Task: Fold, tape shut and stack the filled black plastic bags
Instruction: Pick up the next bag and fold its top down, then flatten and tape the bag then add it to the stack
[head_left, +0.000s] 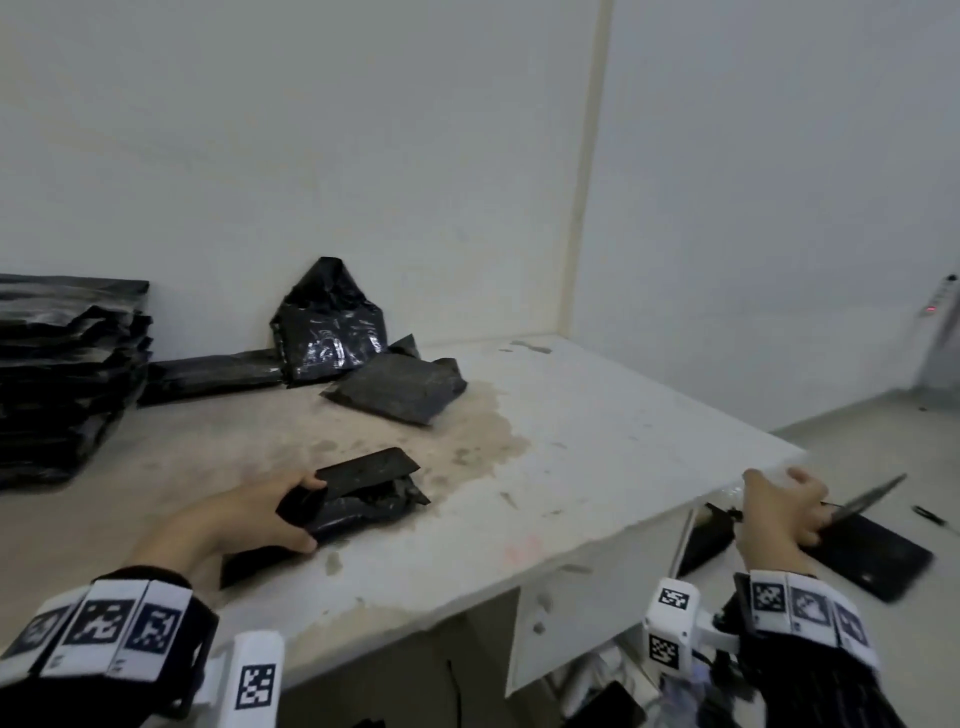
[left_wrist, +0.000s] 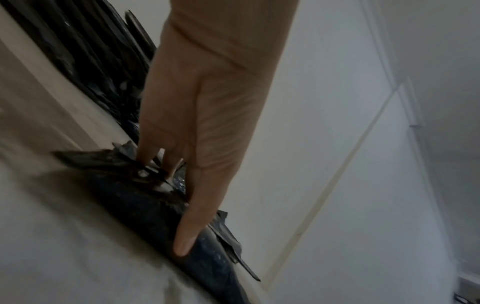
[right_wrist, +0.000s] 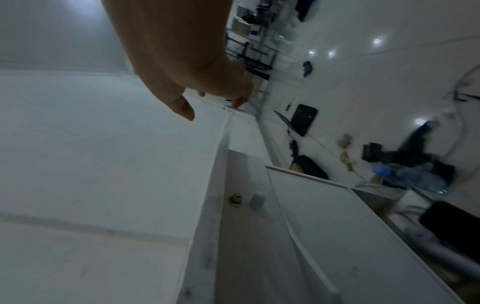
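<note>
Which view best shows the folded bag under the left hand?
The head view: the folded bag lies whole on the table, the left hand gripping its near end. The left wrist view shows only a blurred edge under the fingers. The right wrist view misses it.

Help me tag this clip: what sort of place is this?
Probably a bare packing or storage room: a stained white worktable in a corner, a stack of black bags, clutter on the tiled floor.

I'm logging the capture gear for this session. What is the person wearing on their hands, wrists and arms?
Both hands are bare: no gloves on the left hand or the right hand. Each wrist carries a dark band faced with white square tiles printed with black-and-white coded markers, plus a white boxy camera mount bearing similar markers. Dark sleeves cover the forearms.
</note>
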